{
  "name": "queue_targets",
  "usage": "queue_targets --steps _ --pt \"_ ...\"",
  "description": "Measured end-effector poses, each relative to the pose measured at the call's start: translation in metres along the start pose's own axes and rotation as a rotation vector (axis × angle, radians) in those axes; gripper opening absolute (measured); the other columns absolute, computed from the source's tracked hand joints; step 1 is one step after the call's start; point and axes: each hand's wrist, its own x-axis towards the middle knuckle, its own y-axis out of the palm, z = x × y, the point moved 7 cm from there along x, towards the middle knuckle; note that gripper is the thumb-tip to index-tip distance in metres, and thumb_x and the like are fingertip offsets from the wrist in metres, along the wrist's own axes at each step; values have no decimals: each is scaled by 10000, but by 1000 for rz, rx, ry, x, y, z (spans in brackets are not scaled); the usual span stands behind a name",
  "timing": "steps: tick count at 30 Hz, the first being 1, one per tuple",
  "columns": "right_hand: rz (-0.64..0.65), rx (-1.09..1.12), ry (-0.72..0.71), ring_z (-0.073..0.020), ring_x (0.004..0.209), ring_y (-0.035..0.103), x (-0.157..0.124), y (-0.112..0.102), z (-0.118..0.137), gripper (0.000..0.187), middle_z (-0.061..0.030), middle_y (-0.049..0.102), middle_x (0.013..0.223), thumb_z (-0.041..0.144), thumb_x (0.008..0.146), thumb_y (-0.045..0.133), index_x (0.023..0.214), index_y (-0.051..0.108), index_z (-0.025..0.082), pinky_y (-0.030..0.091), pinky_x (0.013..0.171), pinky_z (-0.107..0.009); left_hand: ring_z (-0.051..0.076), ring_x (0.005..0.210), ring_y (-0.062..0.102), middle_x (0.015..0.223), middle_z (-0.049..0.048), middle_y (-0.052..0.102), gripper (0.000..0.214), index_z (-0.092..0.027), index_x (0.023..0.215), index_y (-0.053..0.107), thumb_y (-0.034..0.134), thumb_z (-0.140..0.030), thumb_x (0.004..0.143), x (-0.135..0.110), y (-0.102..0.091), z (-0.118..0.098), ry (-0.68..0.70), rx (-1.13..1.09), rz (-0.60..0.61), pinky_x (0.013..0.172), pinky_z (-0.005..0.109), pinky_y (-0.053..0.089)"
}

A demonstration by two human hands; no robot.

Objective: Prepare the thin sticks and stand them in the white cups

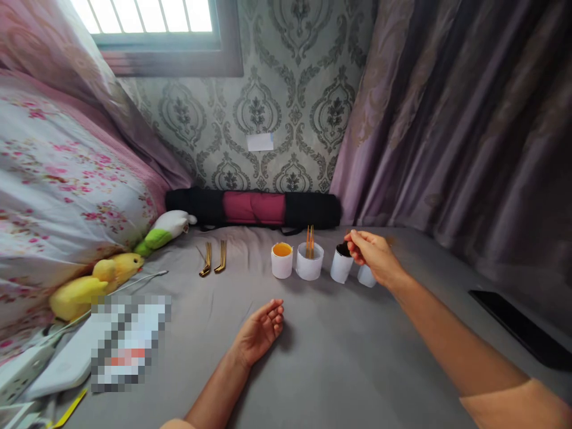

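My right hand (370,253) is over the rim of a white cup with dark contents (341,265), its thumb and fingers pinched together. Whatever they hold, if anything, is too small and covered to make out. Partly behind that hand stands another white cup (367,275). My left hand (262,329) rests on the grey sheet, fingers loosely curled in and nothing in them. Farther left in the row are a wider white cup (309,267) with thin golden handles (310,239) sticking up, and a white cup with orange contents (282,265).
Two small bundles of golden long-handled spoons (205,262) lie left of the cups. A black and maroon roll (254,207) lies along the wall. Plush toys (107,274), a white device (67,357) and a power strip (22,369) are at left; a black phone-like slab (521,325) is at right.
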Motion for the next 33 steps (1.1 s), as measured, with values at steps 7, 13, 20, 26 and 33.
queue_targets --steps 7,13,20,26,33 --pt "101 76 70 -59 439 396 -41 20 -19 360 25 463 589 535 736 488 727 520 176 245 369 -174 60 563 539 712 22 586 132 -96 896 574 548 -159 783 0 -2 -1 3 -25 -32 495 170 419" --pt "190 147 144 -64 429 395 -59 57 -39 372 21 475 577 549 739 470 701 503 181 252 376 -187 49 557 536 713 17 588 112 -111 879 571 539 -169 789 2 -3 -2 1 -28 -49 497 162 415" --pt "253 221 230 -53 420 386 -66 99 -75 375 42 455 554 545 724 503 683 495 173 249 374 -176 53 548 521 699 15 573 102 -104 846 570 543 -181 785 3 0 -2 0 -58 -27 488 165 393" --pt "299 175 234 -57 406 397 -59 129 -105 386 39 468 540 558 711 510 686 507 173 253 363 -178 56 551 506 681 21 569 119 -87 821 578 543 -194 783 6 1 -5 5 -88 10 506 167 384" --pt "281 87 213 -69 396 411 -54 138 -127 386 36 481 531 570 711 494 674 523 187 271 352 -188 56 553 500 671 22 564 125 -92 802 585 551 -209 776 7 -1 -7 -4 -83 -2 511 166 368"
